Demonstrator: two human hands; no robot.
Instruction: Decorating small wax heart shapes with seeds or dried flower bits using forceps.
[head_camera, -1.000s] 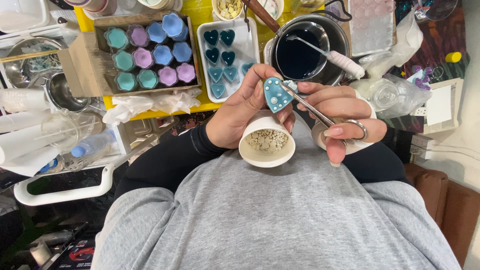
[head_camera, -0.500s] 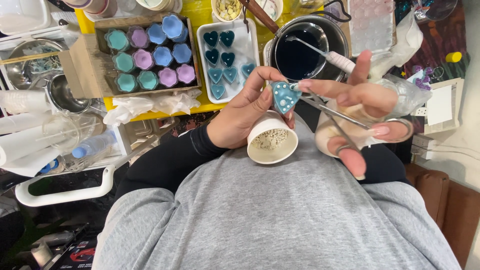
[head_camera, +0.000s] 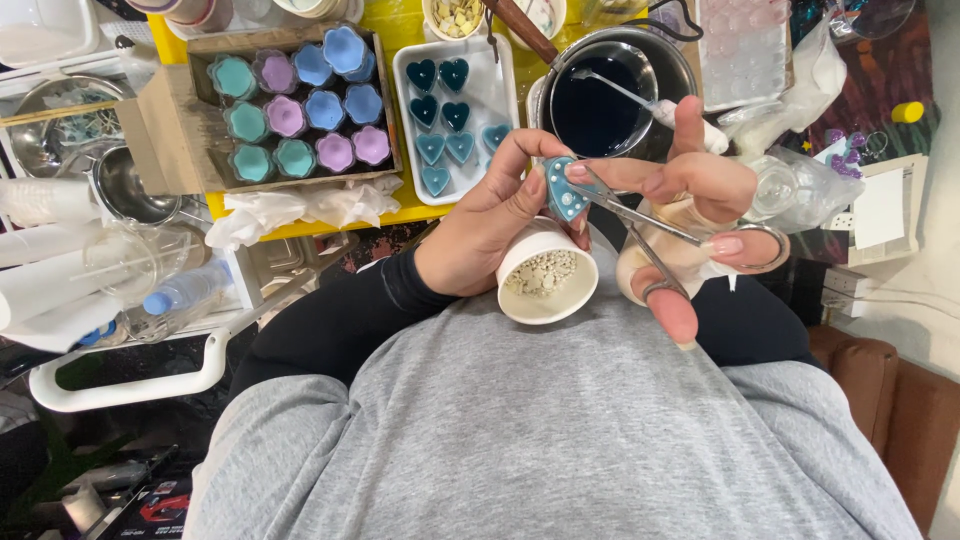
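My left hand (head_camera: 485, 230) holds a small white cup (head_camera: 546, 272) filled with pale crumbs, and its thumb and fingertips pinch a teal heart-shaped wax piece (head_camera: 561, 191) just above the cup. My right hand (head_camera: 695, 200) grips small metal scissors (head_camera: 650, 232), fingers through the loops, with the blades touching the edge of the heart piece. Both hands sit close together over my grey shirt.
A white tray (head_camera: 495, 90) holds several teal hearts. A cardboard box (head_camera: 150, 130) holds flower-shaped candles in teal, purple and blue. A metal pot (head_camera: 672, 60) of dark blue liquid with a spoon stands behind the hands. A clear mould (head_camera: 745, 50) lies at right, plastic bottles at left.
The scissors have opened wider and my right hand has shifted right and up. The heart piece has turned slightly in my left fingers above the cup.
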